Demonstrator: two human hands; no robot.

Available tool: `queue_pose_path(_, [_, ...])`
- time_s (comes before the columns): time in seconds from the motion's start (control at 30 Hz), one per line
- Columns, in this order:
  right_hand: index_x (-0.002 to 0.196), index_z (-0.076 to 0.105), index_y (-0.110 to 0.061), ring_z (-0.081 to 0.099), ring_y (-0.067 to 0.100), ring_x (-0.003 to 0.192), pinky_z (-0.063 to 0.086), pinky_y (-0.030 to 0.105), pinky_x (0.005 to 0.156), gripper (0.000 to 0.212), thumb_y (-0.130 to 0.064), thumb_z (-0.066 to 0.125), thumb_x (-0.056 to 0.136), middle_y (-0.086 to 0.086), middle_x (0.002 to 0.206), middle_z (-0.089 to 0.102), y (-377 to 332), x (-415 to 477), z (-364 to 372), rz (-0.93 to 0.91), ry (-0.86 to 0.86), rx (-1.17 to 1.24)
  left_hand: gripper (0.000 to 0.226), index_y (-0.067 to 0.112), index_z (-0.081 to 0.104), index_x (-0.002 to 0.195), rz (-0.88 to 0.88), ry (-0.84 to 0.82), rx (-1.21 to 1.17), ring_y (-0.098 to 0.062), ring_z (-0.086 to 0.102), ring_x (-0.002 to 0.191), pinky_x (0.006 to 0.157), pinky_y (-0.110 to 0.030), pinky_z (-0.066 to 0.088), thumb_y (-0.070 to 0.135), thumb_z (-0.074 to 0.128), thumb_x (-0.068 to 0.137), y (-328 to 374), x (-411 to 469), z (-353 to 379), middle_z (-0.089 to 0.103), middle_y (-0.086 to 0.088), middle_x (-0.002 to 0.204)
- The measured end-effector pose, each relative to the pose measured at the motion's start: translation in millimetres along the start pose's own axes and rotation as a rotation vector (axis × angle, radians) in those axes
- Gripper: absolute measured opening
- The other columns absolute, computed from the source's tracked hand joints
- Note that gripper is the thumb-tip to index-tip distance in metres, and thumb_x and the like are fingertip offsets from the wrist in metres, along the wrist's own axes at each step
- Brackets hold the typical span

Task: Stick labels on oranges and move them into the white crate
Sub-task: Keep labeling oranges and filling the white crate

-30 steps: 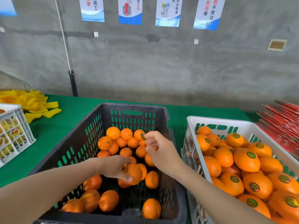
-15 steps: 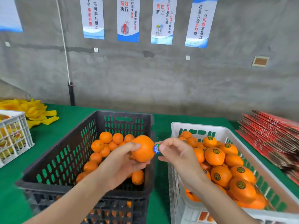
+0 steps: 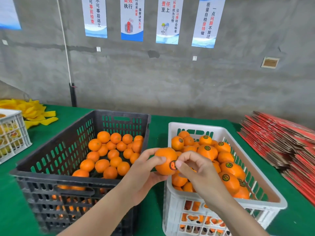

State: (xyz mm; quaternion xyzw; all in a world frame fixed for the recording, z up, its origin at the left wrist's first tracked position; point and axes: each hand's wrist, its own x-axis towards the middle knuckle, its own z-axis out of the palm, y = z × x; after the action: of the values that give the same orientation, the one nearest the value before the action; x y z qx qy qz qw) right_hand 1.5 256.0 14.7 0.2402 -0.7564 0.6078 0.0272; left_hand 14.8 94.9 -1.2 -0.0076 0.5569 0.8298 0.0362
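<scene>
Pressing a round dark label [image 3: 173, 165] onto a smooth, glossy orange [image 3: 164, 159]: R hand [image 3: 196, 169] w/ fingers curled, thumb pinching at its edge. L hand [image 3: 143, 176] grip wraps the fruit, just over the white crate [image 3: 192, 126] near corner. Next, I reckon: rub flat, then set it gently among labelled ones. Black crate [image 3: 119, 113], slotted plastic, holds bare fruit on the green desk [image 3: 64, 114].

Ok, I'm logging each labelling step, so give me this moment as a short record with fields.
Left hand: grips the held orange, by the white crate's near-left corner
Right hand: thumb presses the label onto that orange
Black crate: unlabelled oranges
White crate: labelled oranges
Stage: label being pressed on; held orange not yet in the white crate
</scene>
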Motion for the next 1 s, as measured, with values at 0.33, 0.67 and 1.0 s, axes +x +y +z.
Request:
queue_pose_path(0.33, [0.078, 0.057, -0.02, 0.056, 0.014, 0.082, 0.049, 0.031, 0.076, 0.012, -0.016, 0.062, 0.087, 0.002, 0.084, 0.057, 9, -9, -20, -0.121, 0.072, -0.222, 0.046, 0.018, 0.062, 0.114, -0.001, -0.01, 0.063, -0.019, 0.068, 0.083, 0.075, -0.032, 0.056, 0.024, 0.069, 0.069, -12, 1, 26, 0.067, -0.01, 0.11])
queue_pose_path(0.67, [0.102, 0.034, -0.051, 0.056, 0.004, 0.076, 0.052, 0.019, 0.062, 0.052, -0.031, 0.075, 0.075, -0.014, 0.096, 0.05, 28, -12, -29, -0.014, 0.166, -0.266, 0.047, 0.015, 0.063, 0.118, -0.063, -0.062, 0.038, -0.025, 0.066, 0.095, 0.083, -0.039, 0.057, 0.017, 0.07, 0.071, -30, 5, 30, 0.066, -0.014, 0.116])
queue_pose_path(1.0, [0.103, 0.045, -0.045, 0.046, -0.002, 0.1, 0.043, 0.014, 0.081, 0.047, -0.029, 0.075, 0.071, -0.02, 0.105, 0.047, 70, -21, -34, -0.096, 0.135, -0.377, 0.034, 0.019, 0.07, 0.115, -0.087, -0.186, 0.144, -0.021, 0.068, 0.095, 0.08, -0.035, 0.056, 0.026, 0.054, 0.085, -56, 24, 43, 0.07, -0.012, 0.109])
